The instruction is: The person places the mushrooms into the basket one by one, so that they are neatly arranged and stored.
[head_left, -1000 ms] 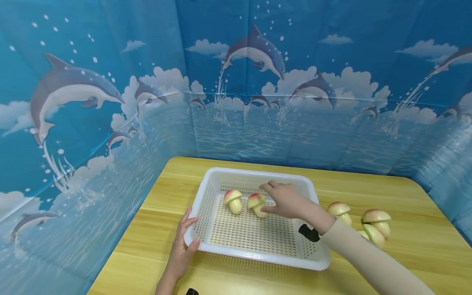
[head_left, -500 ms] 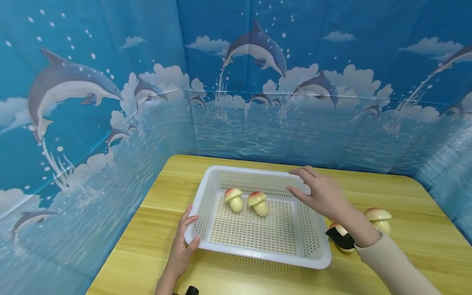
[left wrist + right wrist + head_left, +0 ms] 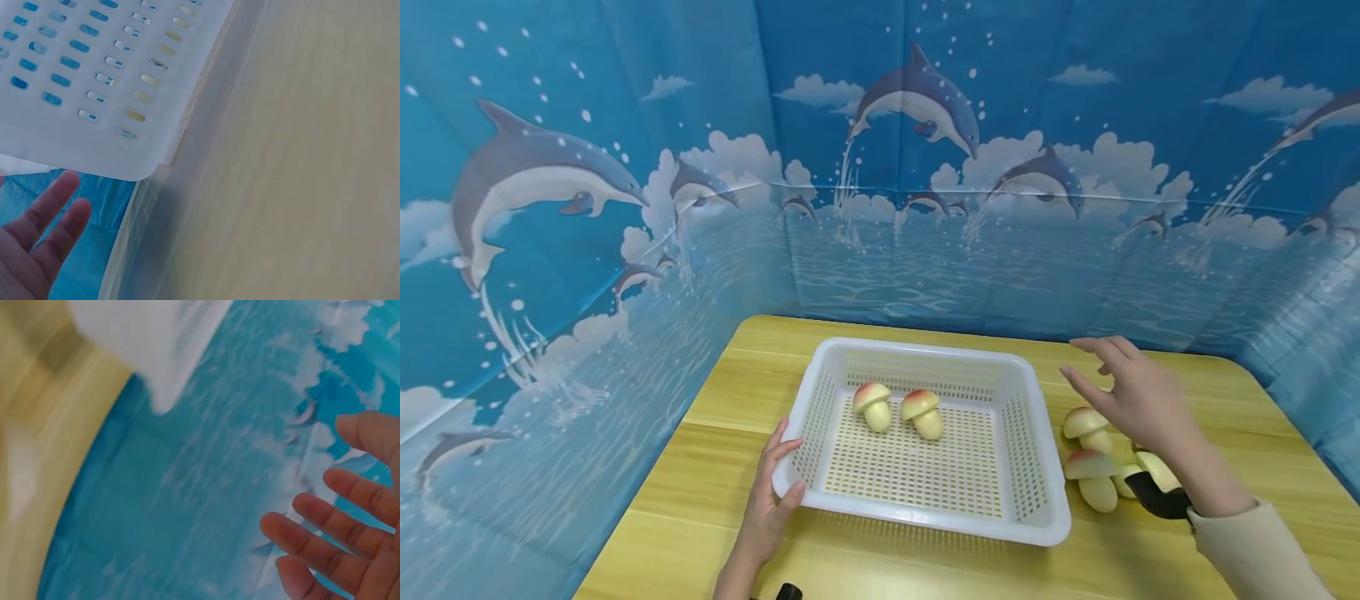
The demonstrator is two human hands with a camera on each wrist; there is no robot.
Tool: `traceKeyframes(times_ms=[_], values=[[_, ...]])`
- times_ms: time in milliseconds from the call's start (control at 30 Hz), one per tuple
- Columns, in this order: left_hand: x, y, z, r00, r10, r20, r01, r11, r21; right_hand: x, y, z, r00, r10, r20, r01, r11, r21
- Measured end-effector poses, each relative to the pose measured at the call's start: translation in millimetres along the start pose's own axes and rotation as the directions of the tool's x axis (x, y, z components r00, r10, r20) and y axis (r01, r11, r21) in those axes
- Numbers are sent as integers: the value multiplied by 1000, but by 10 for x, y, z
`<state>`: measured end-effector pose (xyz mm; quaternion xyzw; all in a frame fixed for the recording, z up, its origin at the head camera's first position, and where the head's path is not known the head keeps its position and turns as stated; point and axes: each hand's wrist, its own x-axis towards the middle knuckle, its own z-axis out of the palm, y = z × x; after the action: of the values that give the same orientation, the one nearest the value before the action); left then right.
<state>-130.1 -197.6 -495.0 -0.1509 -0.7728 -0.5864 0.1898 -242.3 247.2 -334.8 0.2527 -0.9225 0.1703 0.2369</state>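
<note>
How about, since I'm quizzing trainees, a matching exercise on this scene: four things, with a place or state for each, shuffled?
Column one
1. Left hand
2. Right hand
3. White plastic basket
4. Dolphin-print backdrop

Column two
A. Raised, holding nothing
B. Blue, behind the wood-grain table
C. At the basket's left end
D. Two toy mushrooms inside

Right pairs: 1-C, 2-A, 3-D, 4-B

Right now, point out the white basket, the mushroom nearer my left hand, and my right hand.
White basket (image 3: 917, 517): head view, on its near rim.
Mushroom nearer your left hand (image 3: 874, 406): head view, where cap meets stem.
Right hand (image 3: 1141, 402): head view, on its back.
</note>
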Motion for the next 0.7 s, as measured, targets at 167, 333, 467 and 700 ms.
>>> traceKeyframes(times_ms=[167,333,467,700], values=[[6,1,-9,1000,7,-6,-7,1000,-1,-52,192,57,997,55,52,-52,997,-50],[15,6,-5,1000,6,-4,-6,1000,-16,-89,333,110,963,164,212,-147,985,-94],[7,3,-2,1000,1,-2,-1,1000,-23,-125,455,192,919,224,325,-196,973,-118],[0,8,3,1000,4,-1,-4,1000,-9,-230,637,331,838,257,482,-231,966,-113]])
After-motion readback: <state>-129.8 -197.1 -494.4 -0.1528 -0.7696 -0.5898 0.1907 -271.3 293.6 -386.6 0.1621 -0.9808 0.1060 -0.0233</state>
